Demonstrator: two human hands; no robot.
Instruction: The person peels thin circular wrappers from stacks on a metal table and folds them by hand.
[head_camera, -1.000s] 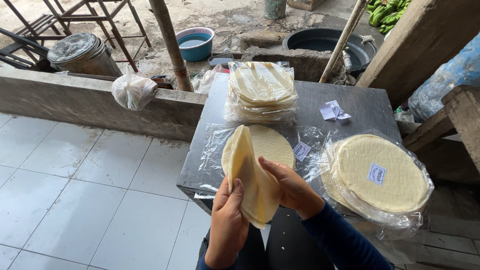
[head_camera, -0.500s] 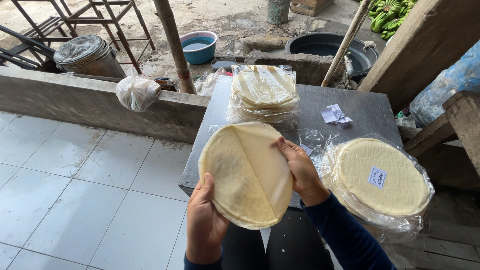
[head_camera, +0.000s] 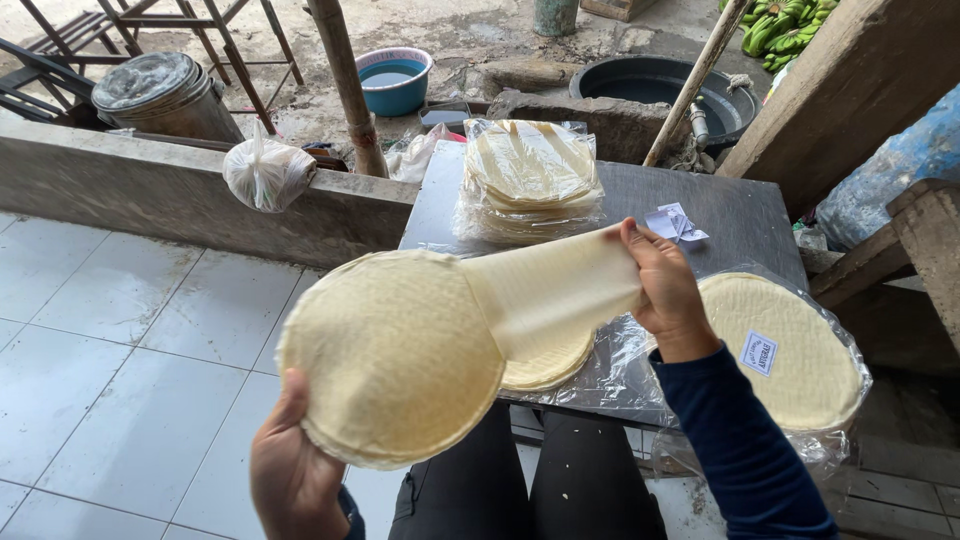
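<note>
Head view: the left hand is gripping a stack of round pale wafers at its lower edge, at about 7 o'clock on the disc, with the thumb lying over the front face and the fingers hidden behind. The stack is standing tilted, face toward the camera, above the tiled floor and the person's knees.

The right hand is pinching a single wafer at its 3 o'clock end, thumb on top and fingers curled under. This wafer is bending into a curved sheet, and its 9 o'clock end is meeting the stack at the stack's 2 o'clock rim. Whether it is touching or merely overlapping cannot be told.

Under the single wafer, a few more wafers are lying on clear plastic on the grey table. At 3 o'clock from the right hand, a wrapped pack with a white label is lying flat. At 12 o'clock, a bagged pile of wafers is sitting at the far edge, with folded paper slips near it.
</note>
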